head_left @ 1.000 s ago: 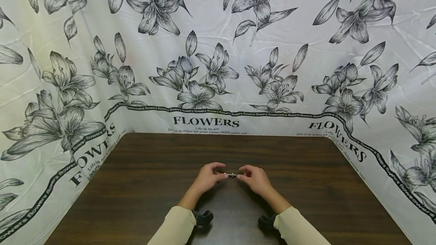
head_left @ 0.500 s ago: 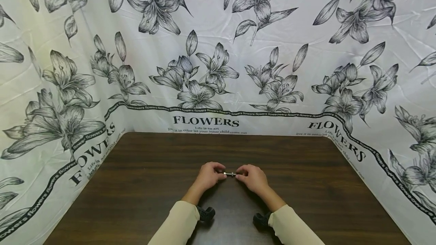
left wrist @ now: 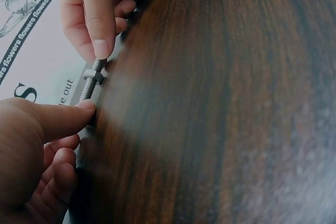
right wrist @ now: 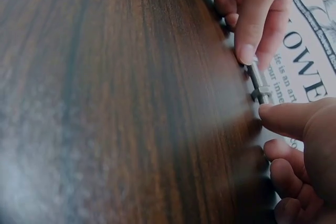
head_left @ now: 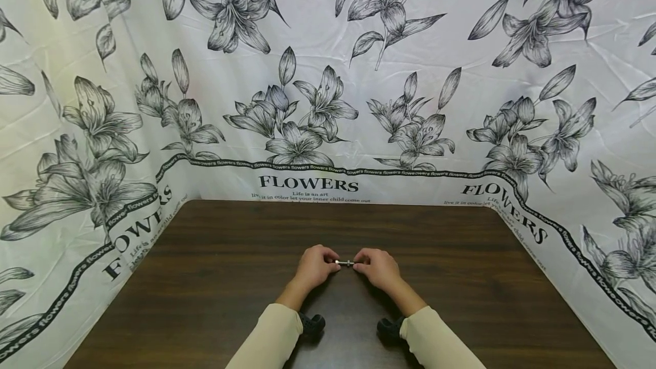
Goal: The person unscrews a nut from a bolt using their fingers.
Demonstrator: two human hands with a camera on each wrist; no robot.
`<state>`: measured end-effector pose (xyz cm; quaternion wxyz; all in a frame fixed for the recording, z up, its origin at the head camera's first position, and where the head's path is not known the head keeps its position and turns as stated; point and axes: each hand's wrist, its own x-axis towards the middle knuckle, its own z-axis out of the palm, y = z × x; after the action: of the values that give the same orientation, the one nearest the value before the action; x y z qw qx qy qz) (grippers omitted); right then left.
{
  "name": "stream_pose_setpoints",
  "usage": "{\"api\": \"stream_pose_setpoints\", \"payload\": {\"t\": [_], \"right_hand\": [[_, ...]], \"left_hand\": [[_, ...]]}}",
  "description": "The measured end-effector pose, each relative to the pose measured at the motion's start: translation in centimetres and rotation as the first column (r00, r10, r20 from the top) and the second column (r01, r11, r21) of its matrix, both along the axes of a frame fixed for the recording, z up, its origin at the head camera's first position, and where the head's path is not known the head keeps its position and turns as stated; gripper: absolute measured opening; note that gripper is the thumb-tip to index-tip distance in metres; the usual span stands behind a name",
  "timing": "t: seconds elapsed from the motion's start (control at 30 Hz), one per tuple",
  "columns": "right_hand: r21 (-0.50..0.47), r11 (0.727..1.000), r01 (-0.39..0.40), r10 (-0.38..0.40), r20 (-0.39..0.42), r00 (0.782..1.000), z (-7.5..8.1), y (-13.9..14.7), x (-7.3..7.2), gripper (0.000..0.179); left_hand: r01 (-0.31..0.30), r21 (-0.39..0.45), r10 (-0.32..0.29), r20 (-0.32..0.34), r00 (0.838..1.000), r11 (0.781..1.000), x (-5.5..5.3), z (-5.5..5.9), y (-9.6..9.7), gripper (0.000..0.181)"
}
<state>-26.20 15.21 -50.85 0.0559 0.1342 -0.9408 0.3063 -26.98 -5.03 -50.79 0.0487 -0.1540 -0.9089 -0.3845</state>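
Note:
A slim silvery bolt (head_left: 342, 263) lies level between my two hands, with a hex nut (left wrist: 93, 75) threaded partway along its shaft. My left hand (head_left: 312, 267) pinches one end of the bolt between thumb and index finger, hiding that end. At the other end, beside the nut, my right hand (head_left: 381, 269) pinches the threaded tip with thumb and fingertip. In the right wrist view the nut (right wrist: 261, 94) sits close to the right thumb, apart from the left fingertips. The other fingers of both hands are curled loosely.
A dark brown wooden table (head_left: 246, 232) spreads beneath the hands. White cloth with black flower prints (head_left: 312, 124) hangs along its back and sides. Black wrist devices (head_left: 312, 324) sit at the cuffs of the cream sleeves (head_left: 269, 335).
My right hand has shifted slightly left, and its index finger has come nearer the bolt's tip. Both forearms have drawn slightly inward. The left hand keeps its pinch.

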Motion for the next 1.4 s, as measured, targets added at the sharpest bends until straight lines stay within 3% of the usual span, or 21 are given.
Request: {"api": "stream_pose_setpoints", "payload": {"t": [0.17,0.43,0.6,0.73,1.07,1.3,1.4], "right_hand": [[-0.004,1.000,0.001,-0.001,-0.010,1.000,0.0,-0.2,-0.1,0.006],[-0.014,1.000,-0.015,0.015,0.017,1.000,0.1,0.0,-0.2,0.006],[-0.107,0.993,-0.043,0.046,0.031,0.998,0.1,0.2,-0.3,0.006],[-0.226,0.973,-0.058,0.065,0.024,0.998,0.1,0.3,0.0,0.004],[-0.456,0.890,-0.004,0.013,0.018,1.000,0.2,-0.2,0.6,0.007],[-0.637,0.769,0.053,-0.038,0.036,0.999,0.8,-0.9,1.0,0.006],[-0.686,0.727,0.045,-0.032,0.031,0.999,2.6,-1.3,2.1,0.005]], "left_hand": [[-0.006,-0.003,0.006,-0.019,1.000,1.000,0.1,0.0,0.0,0.010],[0.000,-0.004,0.000,0.002,1.000,1.000,0.2,0.2,0.0,0.007],[-0.006,0.071,0.006,0.003,1.000,0.997,0.4,0.2,0.0,0.006],[-0.007,0.133,0.008,-0.007,1.000,0.991,0.7,0.2,-0.1,0.007],[-0.020,0.266,0.025,-0.015,1.000,0.964,1.1,0.7,0.0,0.011],[-0.028,0.374,0.034,-0.009,0.999,0.927,1.5,1.6,0.2,0.015],[-0.028,0.413,0.034,-0.006,0.999,0.910,1.7,1.9,0.2,0.017]]}}
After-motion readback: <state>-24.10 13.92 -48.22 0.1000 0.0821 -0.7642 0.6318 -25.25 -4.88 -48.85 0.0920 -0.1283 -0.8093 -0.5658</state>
